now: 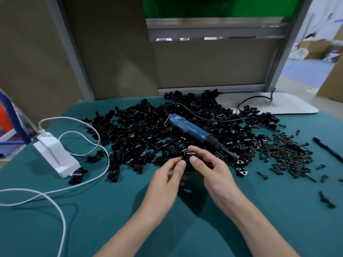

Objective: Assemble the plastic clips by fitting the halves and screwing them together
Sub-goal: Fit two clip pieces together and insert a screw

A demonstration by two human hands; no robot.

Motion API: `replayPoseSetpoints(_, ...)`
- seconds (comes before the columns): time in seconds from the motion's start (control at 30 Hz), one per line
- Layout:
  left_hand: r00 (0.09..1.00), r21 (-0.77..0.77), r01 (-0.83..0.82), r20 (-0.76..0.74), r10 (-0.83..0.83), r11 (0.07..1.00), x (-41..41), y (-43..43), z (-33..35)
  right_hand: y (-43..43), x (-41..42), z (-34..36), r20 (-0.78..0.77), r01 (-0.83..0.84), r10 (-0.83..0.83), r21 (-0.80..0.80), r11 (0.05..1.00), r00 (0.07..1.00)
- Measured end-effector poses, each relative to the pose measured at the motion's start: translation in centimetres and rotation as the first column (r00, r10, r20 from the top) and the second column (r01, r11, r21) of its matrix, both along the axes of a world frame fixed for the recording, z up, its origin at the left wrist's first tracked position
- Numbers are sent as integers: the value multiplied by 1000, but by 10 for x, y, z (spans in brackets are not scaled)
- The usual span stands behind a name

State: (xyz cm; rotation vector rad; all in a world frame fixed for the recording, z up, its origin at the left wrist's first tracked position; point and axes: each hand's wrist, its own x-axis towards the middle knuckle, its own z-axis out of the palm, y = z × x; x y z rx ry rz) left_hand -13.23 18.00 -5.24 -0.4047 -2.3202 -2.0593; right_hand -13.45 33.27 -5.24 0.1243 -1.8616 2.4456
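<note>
Left hand and right hand both pinching small black plastic clip halves, hovering above teal cloth table, blue electric screwdriver lying on the black clip pile

Bright, even light from above on the teal counter. Soft shadow pools under the left hand and right hand; the clip they pinch reads as a dark blot. Glints spark off the clip pile. Wide-angle bend: frame post bows, edges smear, stray clip far right blurred.
</note>
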Motion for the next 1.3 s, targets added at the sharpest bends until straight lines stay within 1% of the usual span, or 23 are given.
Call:
replayPoseSetpoints(0.1,999,-100,-20,-33,17,995,2,-1,-1,0,4,1,-21,42,-42,48,998,999)
replayPoseSetpoints(0.17,999,-150,-18,-36,13,989,6,0,-1,2,7,3,-4,72,-72,-5,997,997)
replayPoseSetpoints(0.23,999,-193,-23,-45,15,981,8,1,-2,9,11,9,37,78,-72,-179,981,997)
replayPoseSetpoints(0.27,998,-230,-27,-66,12,973,9,2,-2,16,14,12,62,91,-76,-283,955,995)
replayPoseSetpoints(0.33,991,-336,-18,-129,-27,942,10,11,3,40,23,18,112,143,-102,-457,878,988)
replayPoseSetpoints(0.43,951,-514,25,-253,-179,858,9,42,12,84,40,22,150,251,-202,-644,723,968)
replayPoseSetpoints(0.5,858,-660,-27,-400,-321,751,6,75,17,110,51,22,178,330,-297,-720,611,938)
replayPoseSetpoints(0.57,733,-799,-159,-489,-472,580,1,113,21,126,58,21,214,385,-364,-772,506,906)
replayPoseSetpoints(0.63,646,-875,-297,-479,-594,382,-3,144,26,134,60,19,245,419,-405,-801,428,881)
replayPoseSetpoints(0.7,578,-900,-370,-417,-701,230,-7,165,30,136,61,19,263,436,-420,-807,397,869)
replayPoseSetpoints(0.77,530,-907,-400,-345,-775,129,-9,175,31,136,61,19,264,430,-417,-819,380,870)
replayPoseSetpoints(0.8,509,-904,-413,-328,-796,108,-10,177,31,136,61,18,265,425,-408,-823,375,873)
replayPoseSetpoints(0.9,463,-900,-417,-329,-823,125,-12,177,29,134,59,17,265,421,-387,-812,405,883)
replayPoseSetpoints(1.0,443,-911,-389,-314,-840,135,-12,174,28,131,57,17,261,423,-382,-791,442,887)
replayPoseSetpoints(1.07,447,-922,-360,-305,-841,144,-13,174,28,131,56,17,268,428,-383,-795,430,884)
replayPoseSetpoints(1.2,585,-944,-207,-329,-741,256,-12,183,25,134,54,16,282,443,-401,-804,397,871)
replayPoseSetpoints(1.27,630,-938,-135,-331,-702,320,-8,184,23,133,55,16,278,438,-398,-807,397,874)
replayPoseSetpoints(1.3,655,-923,-75,-331,-679,378,-7,182,23,133,55,17,272,432,-396,-806,404,877)
